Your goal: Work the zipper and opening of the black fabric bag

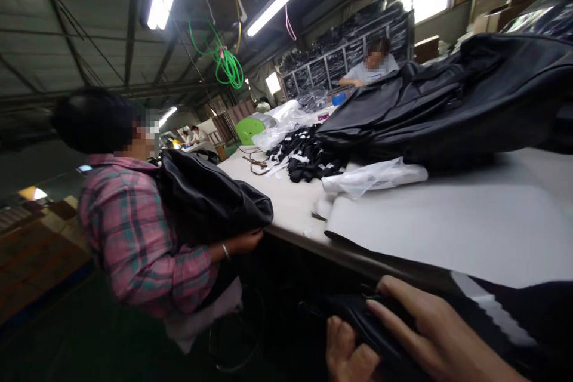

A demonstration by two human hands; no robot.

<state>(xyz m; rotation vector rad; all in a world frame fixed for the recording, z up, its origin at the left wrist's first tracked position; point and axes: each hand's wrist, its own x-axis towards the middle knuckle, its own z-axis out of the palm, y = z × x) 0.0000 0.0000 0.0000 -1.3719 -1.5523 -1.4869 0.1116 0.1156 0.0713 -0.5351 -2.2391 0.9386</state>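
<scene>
At the surface (447, 227) edge, my right hand (430, 334) lies flat on black leather piece (371, 322); my left hand (349, 355) grip pinches it.

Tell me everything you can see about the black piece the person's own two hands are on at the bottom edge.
The black piece looks like smooth, leather-like material, dark and slightly glossy, lying at the near table edge low in the picture. The right hand lies over it with fingers spread; the left hand grips it from below. A white zigzag strip runs alongside on black cloth. Its full shape is hidden.
</scene>
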